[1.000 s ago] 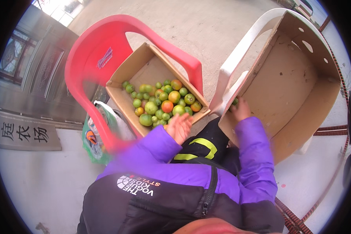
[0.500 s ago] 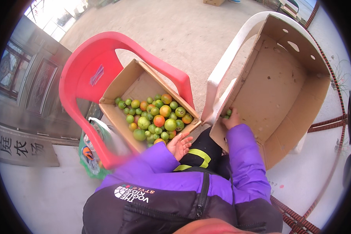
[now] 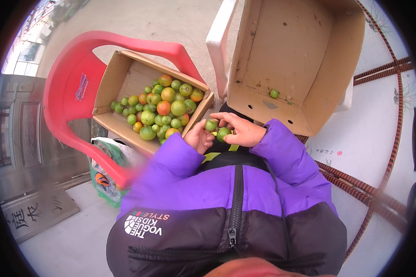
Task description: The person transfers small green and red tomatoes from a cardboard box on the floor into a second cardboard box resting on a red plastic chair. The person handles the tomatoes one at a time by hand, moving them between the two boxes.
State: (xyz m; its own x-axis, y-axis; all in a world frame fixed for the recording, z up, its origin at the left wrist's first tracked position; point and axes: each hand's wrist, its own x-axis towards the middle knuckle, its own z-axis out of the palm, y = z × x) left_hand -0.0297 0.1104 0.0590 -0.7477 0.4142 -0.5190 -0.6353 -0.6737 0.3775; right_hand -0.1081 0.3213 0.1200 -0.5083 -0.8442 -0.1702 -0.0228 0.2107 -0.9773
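Two small green tomatoes are between my hands, just in front of my jacket. My right hand (image 3: 246, 130) is closed round the lower green tomato (image 3: 223, 134), its fingers reaching over the upper green tomato (image 3: 211, 125). My left hand (image 3: 198, 137) is palm-up with curled fingers, its fingertips pressed to the upper one's left side. To the left, a cardboard box (image 3: 110, 86) holds many green, orange and red tomatoes (image 3: 163, 108). A second cardboard box (image 3: 305, 51), tilted towards me at the right, has a single green tomato (image 3: 274, 93) near its close edge.
The left box rests on a red plastic chair (image 3: 60, 87), the right one on a white chair (image 3: 217, 46). A green plastic bag (image 3: 107, 184) sits beside the red chair. A grey panelled door (image 3: 32, 129) and a lettered board (image 3: 44, 213) are at far left.
My right hand has left the right box with the two green tomatoes and come to my left hand, which has moved slightly left and curled its fingers. The view has shifted, too.
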